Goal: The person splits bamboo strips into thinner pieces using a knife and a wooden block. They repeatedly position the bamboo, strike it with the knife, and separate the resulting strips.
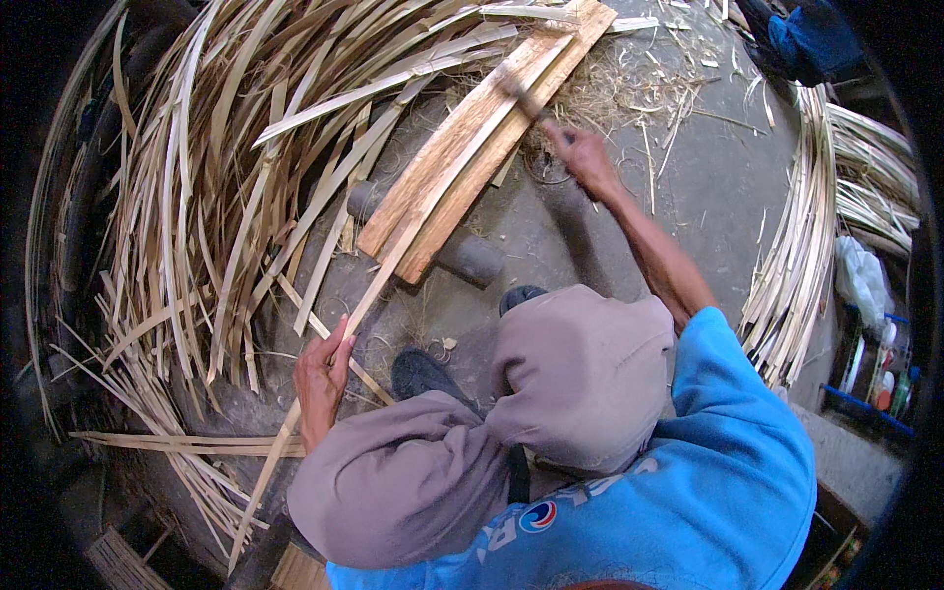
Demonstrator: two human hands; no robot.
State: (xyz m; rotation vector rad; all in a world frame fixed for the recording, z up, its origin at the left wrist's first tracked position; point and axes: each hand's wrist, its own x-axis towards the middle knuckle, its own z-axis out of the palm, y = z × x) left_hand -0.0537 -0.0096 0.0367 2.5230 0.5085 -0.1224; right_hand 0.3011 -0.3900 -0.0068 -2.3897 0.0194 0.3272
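My left hand (326, 372) is closed around a long, pale bamboo strip (413, 228), pinched near my left knee. One end of the strip trails past the knee to the lower left; the rest lies lengthwise along a thick wooden board (457, 236). My right hand (585, 159) grips a knife (528, 100), smeared by motion, its blade across the strip at the board's far half. Whether the edge touches the strip I cannot tell. Under the board's near end sits a dark grey cylinder (470, 260).
A large heap of bamboo strips (187, 177) fills the left side. Thin shavings (639, 88) litter the floor beyond the board. At right lie more bundled strips (798, 265), a white plastic bag (862, 280) and a blue crate (870, 408) with bottles.
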